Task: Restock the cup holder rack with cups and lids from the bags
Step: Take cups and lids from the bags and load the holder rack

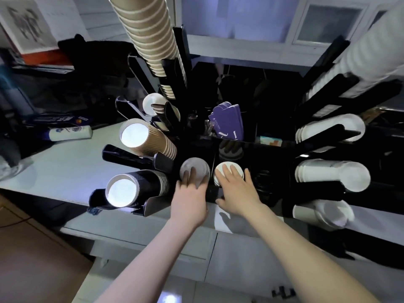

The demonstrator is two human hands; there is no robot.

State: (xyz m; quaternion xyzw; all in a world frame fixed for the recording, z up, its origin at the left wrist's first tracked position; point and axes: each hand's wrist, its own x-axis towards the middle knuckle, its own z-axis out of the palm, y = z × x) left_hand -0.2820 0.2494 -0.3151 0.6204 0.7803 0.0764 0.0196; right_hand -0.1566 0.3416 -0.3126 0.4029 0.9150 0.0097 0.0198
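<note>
a pale counter [65, 169] fills the middle left of the frame, white cabinet doors [236, 259] below it, frosted windows [328, 22] upper right, brown floor [32, 259] lower left.

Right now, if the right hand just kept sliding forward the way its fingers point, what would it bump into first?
Its fingers already lie flat on the white lid stack. Beyond that, the right hand would probably meet the dark stack in the next compartment of the black rack, though depth is unclear.
</note>
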